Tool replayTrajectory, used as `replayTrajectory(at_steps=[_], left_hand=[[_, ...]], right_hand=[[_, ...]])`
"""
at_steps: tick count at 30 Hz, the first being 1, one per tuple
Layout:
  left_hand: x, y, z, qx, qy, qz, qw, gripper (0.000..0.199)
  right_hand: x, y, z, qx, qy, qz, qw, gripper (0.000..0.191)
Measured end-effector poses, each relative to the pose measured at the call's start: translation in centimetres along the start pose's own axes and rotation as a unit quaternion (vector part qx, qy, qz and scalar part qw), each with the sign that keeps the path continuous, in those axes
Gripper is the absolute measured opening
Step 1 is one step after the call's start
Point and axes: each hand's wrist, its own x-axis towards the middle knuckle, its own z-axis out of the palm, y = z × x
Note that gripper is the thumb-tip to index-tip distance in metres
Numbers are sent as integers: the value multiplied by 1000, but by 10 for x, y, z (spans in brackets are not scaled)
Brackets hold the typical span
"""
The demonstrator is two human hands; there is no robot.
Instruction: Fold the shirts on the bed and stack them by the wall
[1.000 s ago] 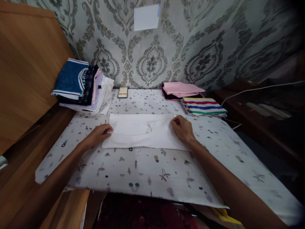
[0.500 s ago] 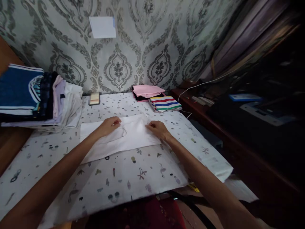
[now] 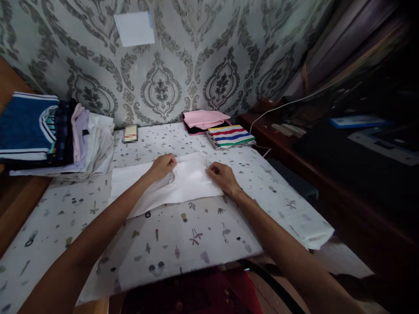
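A white garment (image 3: 193, 185), folded into a long strip, lies across the printed cloth in front of me. My left hand (image 3: 163, 167) is over its middle, fingers closed in a pinch on the fabric, with a loose fold raised under the wrist. At the garment's right end my right hand (image 3: 224, 176) has thumb and fingertips closed on the edge. The right part between my hands looks fairly smooth, while the left part is creased and partly hidden by my left forearm.
A stack of folded clothes (image 3: 62, 135) stands at the left. Farther back are a small box (image 3: 130, 133), a folded pink garment (image 3: 206, 118) and a striped folded garment (image 3: 232, 136). A white cable (image 3: 288, 107) runs over the dark furniture at right. The printed tablecloth (image 3: 176, 235) covers the table.
My left hand has moved right along the garment, drawing the loose fold with it and closing into a tighter pinch. My right hand stays at the right end. The view has shifted slightly.
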Motion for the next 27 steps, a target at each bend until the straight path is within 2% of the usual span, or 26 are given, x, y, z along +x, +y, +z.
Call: replayTrajectory(at_steps=[4,6,9,12,13,15,17,19,21,24,27], left_hand=[[-1,4,6,-9,10,11,1000,10],[-4,2,3,-15,6,12,1000,9],[-23,-9,-20,-35,-3,17,999,15],[-64,-25,-60,-18,-76,-3,997,20],[-81,-31,-74,-1,-117,-22,993,21],[-114,-41,-96,21,-187,-68,980,23],[-142,-48,-111,28,-218,-106,970,23],[-160,-52,-118,35,-217,-124,968,22],[-168,-55,-120,38,-206,-126,970,21],[-167,-62,-117,-1,-165,-119,979,23],[-164,-75,-112,-11,-124,-121,985,23]], right_hand=[[-1,-2,-1,-52,2,18,999,11],[-3,-3,-1,-84,-4,27,996,9],[-5,-7,-4,-127,21,11,992,13],[-6,-19,-4,-140,43,-70,987,18],[-7,-26,-1,-129,22,-108,985,18],[-8,-44,9,-97,-59,-181,977,17],[-9,-64,26,-82,-145,-234,958,18],[-10,-81,46,-104,-199,-262,939,19],[-11,-90,64,-143,-224,-268,926,18],[-12,-91,80,-180,-228,-254,923,14],[-12,-86,84,-174,-213,-243,930,13]])
